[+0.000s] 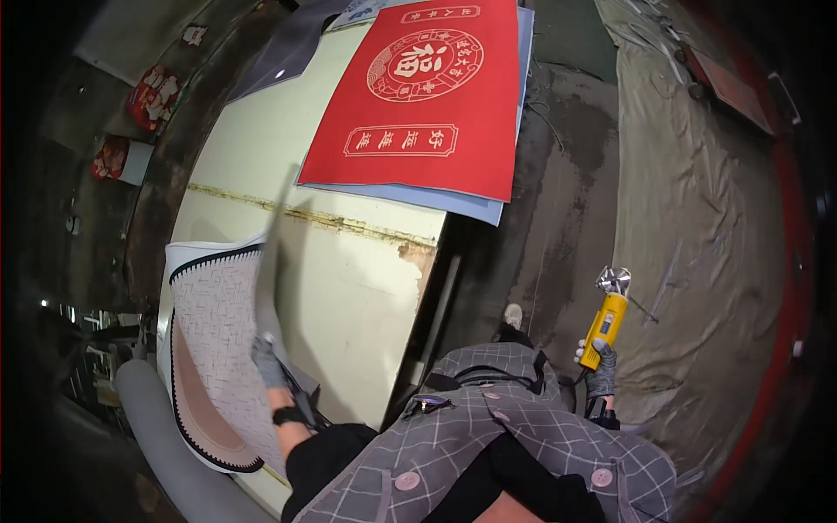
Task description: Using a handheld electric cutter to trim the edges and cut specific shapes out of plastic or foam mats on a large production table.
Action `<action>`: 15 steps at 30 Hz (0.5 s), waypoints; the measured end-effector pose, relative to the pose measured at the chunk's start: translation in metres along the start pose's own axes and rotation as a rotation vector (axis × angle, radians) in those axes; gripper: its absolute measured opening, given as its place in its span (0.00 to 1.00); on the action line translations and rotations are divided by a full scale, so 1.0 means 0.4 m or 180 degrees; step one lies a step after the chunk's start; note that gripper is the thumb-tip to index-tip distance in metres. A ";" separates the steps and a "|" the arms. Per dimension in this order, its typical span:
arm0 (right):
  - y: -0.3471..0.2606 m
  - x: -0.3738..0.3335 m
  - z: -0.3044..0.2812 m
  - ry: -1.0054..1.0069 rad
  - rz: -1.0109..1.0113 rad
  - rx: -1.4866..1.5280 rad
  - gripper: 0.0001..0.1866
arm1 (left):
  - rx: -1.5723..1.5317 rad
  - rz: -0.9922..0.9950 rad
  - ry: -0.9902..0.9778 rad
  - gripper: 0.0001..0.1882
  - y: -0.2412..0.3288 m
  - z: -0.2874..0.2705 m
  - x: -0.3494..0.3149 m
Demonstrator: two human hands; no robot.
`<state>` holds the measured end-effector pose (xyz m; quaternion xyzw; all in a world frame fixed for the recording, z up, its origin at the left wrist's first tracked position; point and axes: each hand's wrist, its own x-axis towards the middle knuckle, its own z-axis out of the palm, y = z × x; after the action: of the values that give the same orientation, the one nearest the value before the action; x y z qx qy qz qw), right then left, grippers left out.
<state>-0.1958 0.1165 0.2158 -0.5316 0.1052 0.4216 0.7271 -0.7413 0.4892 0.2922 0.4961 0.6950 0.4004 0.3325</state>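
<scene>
My right hand [602, 359], in a grey glove, is wrapped round the yellow body of a handheld electric rotary cutter [604, 327]. Its round metal blade head points away from me, over the gap at the right. My left hand [271, 363], also gloved, is closed at the raised right edge of a pale patterned floor mat [214, 327] with a black zigzag border and a brown band. That raised edge is smeared by motion, and part of the grip is hidden. The mat lies bent on the left side of the cream-coloured table [349, 288].
A red printed mat [410, 113] lies on a blue-grey mat [488, 211] at the table's far end. A dark grey sheet [283, 52] is at the far left. A grey roll [166, 427] stands beside the near left edge. Wrinkled covering [663, 227] spreads at the right.
</scene>
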 end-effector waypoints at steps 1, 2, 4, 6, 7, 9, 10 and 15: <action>-0.022 0.030 0.003 -0.0064 0.0048 -0.0010 0.22 | 0.0135 0.0248 0.0293 0.15 0.107 0.030 0.017; -0.046 0.060 0.010 -0.0168 0.0070 0.0056 0.22 | 0.0224 0.0499 0.0441 0.14 0.087 -0.007 0.114; -0.074 0.100 -0.022 -0.0080 0.0005 0.0159 0.21 | -0.1440 0.0200 0.0195 0.16 0.257 0.184 0.206; -0.093 0.112 -0.031 0.0035 -0.0057 0.0088 0.21 | -0.2032 0.0331 -0.0882 0.16 0.419 0.347 0.287; -0.106 0.115 -0.022 0.0070 -0.0088 0.0029 0.21 | -0.1118 0.0027 0.0125 0.17 0.425 0.384 0.393; -0.124 0.093 -0.013 0.0118 -0.0097 0.0041 0.21 | -0.2740 0.0534 0.0140 0.15 0.559 0.624 0.502; -0.125 0.120 -0.003 -0.0041 0.0065 -0.0015 0.21 | -0.3056 0.1182 -0.0561 0.15 0.615 0.493 0.676; -0.133 0.078 -0.010 0.0379 -0.0144 -0.0204 0.21 | -0.2047 -0.0532 -0.3356 0.07 0.810 1.128 0.406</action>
<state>-0.1368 0.1246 0.2318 -0.5810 0.1226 0.3759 0.7115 -0.2629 0.8074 0.3622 0.4460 0.3184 0.2635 0.7939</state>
